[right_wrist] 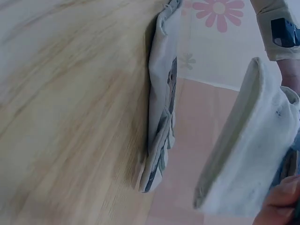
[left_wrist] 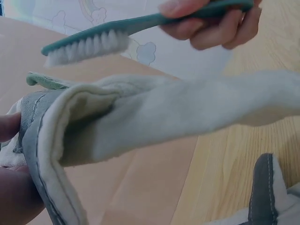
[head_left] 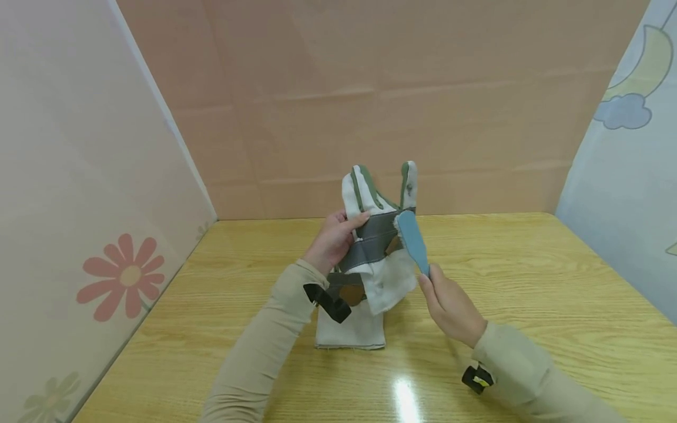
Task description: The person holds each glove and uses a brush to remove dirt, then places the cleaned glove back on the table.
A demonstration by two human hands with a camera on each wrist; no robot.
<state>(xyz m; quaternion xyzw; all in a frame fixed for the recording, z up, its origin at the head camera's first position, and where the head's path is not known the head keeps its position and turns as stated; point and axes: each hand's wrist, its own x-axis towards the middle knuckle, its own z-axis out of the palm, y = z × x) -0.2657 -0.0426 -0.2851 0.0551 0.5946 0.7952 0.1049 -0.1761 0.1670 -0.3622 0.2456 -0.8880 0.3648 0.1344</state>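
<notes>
My left hand (head_left: 333, 238) grips a white work glove (head_left: 382, 232) with grey panels and green strips by its side, thumb on the grey band, and holds it raised over the table. The glove's cuff (left_wrist: 154, 117) hangs open toward me. In my right hand (head_left: 452, 305) is a blue-green brush (head_left: 415, 241) with white bristles, gripped by its handle. Its bristles are close to the glove's grey panel in the head view; in the left wrist view the brush head stands above the glove. A second glove (head_left: 351, 329) lies on the table beneath, partly hidden by the raised one.
The wooden table (head_left: 502, 282) stretches out on both sides. A peach-coloured backdrop (head_left: 381, 106) stands along its far edge. Pale panels with a flower print (head_left: 129, 276) on the left and a moon-and-cloud print (head_left: 624, 111) on the right close off the sides.
</notes>
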